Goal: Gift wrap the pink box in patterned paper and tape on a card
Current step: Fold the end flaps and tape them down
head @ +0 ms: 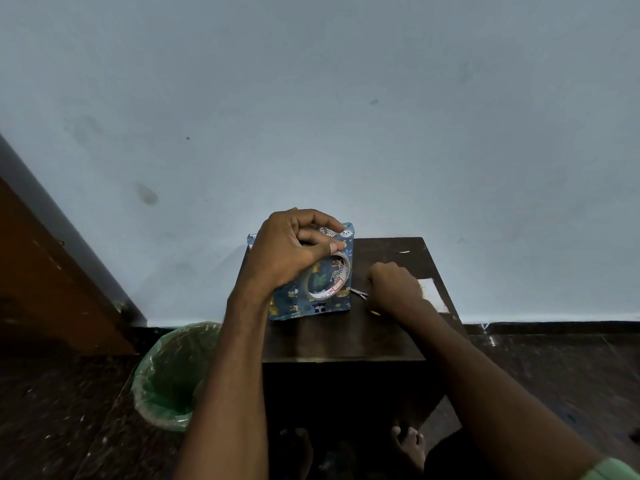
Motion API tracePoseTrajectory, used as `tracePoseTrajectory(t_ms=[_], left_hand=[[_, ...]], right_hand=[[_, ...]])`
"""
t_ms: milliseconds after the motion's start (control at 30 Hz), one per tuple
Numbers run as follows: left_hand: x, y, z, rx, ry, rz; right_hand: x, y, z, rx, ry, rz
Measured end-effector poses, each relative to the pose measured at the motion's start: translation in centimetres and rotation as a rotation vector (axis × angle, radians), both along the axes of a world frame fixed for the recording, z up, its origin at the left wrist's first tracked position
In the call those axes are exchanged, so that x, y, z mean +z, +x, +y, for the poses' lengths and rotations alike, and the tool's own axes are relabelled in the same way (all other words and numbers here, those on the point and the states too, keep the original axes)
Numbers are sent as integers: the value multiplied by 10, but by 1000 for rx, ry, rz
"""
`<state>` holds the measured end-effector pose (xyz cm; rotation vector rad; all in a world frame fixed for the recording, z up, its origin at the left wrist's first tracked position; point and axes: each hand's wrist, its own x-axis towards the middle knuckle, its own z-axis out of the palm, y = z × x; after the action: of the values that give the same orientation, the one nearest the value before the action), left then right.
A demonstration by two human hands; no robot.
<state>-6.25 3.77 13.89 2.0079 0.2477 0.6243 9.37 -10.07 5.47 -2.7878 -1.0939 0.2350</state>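
Green-lined round waste bin (pixel 169 375) on floor, left of dark wooden table (pixel 346 341). Blue animal-patterned wrapped box (pixel 311 299) on table's far-left part, long axis running left-right. Left hand (pixel 291 251) above it, fingers curled round clear tape roll (pixel 329 277). Right hand (pixel 394 284) just right of box, curled on small scissors (pixel 360 294). White card (pixel 433 292) beyond.
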Motion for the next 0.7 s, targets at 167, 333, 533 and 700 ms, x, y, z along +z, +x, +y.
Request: tracePoseTrajectory(t_ms=[167, 333, 533, 700], left_hand=[[-1, 2, -1, 42, -6, 3], [-1, 3, -2, 74, 38, -10], [0, 2, -1, 90, 29, -12], [1, 3, -3, 110, 20, -20]], right_hand=[[-4, -3, 1, 27, -50, -66], [5, 3, 0, -37, 28, -110], [34, 32, -16, -129, 382, 38], [79, 33, -34, 156, 575, 240]])
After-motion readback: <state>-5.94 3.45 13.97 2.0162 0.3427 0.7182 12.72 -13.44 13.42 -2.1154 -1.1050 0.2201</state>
